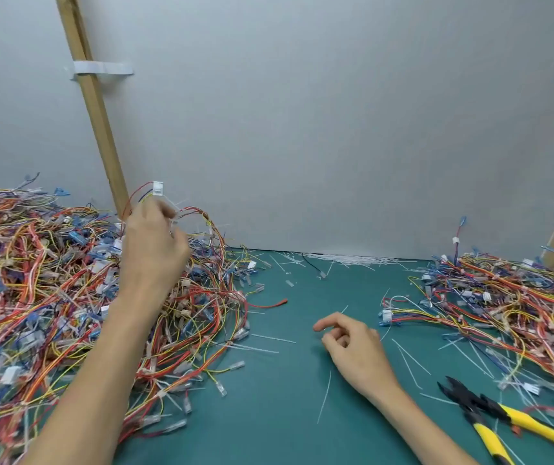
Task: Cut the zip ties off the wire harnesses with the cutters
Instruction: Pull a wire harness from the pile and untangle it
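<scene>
Cutters point(483, 406) lie near right hand point(357, 352); left hand point(153, 253) grips harness point(157, 189).

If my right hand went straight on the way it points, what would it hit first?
Likely the loose red wire beside the left wire pile; only green mat lies before the right hand.

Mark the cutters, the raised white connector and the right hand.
cutters point(470, 402): head view, black pivot area.
white connector point(157, 188): head view, its front face.
right hand point(359, 354): head view, back of the hand.
</scene>
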`<state>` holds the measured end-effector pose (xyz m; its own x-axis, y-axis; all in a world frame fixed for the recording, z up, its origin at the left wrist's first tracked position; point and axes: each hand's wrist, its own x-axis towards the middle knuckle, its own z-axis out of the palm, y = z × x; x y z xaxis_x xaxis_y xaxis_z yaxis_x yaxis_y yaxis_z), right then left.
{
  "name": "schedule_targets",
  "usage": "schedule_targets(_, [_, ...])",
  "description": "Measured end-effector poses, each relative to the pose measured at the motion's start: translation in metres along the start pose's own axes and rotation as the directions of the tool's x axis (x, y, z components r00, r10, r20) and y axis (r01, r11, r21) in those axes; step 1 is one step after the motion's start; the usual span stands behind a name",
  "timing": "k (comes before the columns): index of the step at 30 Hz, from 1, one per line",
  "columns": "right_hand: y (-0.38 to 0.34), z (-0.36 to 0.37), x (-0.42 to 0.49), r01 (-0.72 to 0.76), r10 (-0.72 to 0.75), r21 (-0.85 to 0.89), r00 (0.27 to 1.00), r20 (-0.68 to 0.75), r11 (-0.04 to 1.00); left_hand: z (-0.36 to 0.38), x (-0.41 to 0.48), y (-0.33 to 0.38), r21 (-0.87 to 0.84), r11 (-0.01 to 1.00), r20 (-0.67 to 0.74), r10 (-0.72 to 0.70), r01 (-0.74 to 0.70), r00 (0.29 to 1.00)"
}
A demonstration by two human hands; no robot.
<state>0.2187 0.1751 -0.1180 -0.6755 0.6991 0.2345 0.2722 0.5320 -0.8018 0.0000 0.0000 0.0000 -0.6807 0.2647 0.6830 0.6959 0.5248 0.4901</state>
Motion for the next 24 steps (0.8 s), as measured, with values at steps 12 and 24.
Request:
schedule_targets(12, [-0.004,0.0,-0.002,0.03,-0.026,-0.075,0.998,0.05,0.997,0.006,-0.005,-0.031,0.39,0.889,0.116,-0.304,0.238,0.946])
schedule_targets(24, [-0.001,0.003,0.0,0.052,-0.045,-0.086,0.996,0.083,0.995,0.033,0.052,0.042,0.622,0.735,0.229,0.157,-0.269,0.961])
